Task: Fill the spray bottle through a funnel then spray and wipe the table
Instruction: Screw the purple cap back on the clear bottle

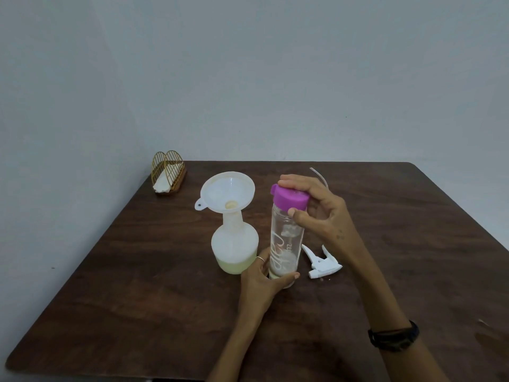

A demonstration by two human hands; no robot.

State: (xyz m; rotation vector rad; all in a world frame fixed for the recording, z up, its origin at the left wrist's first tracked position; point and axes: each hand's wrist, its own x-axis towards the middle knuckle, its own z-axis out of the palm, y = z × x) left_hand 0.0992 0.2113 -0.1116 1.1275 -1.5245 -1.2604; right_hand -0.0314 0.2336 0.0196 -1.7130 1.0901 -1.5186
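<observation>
On the table [165, 312], left hand [261, 282] grips the clear bottle [285, 244] base; right hand [316, 210] fingers clasp its purple cap [289, 197]. At nine o'clock stands the funnel-topped spray bottle [234, 249].

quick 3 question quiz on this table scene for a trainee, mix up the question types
1. True or false: the funnel sits in the neck of the spray bottle.
2. Which hand has its grip on the purple cap of the clear bottle? A) left B) right C) neither
3. Fill in: the white trigger sprayer head lies on the ____, to the right of the clear bottle.

Key
1. True; pale yellow liquid fills the bottom of the spray bottle.
2. B; the right hand holds the cap, while the left hand holds the bottle near its base.
3. table
</observation>
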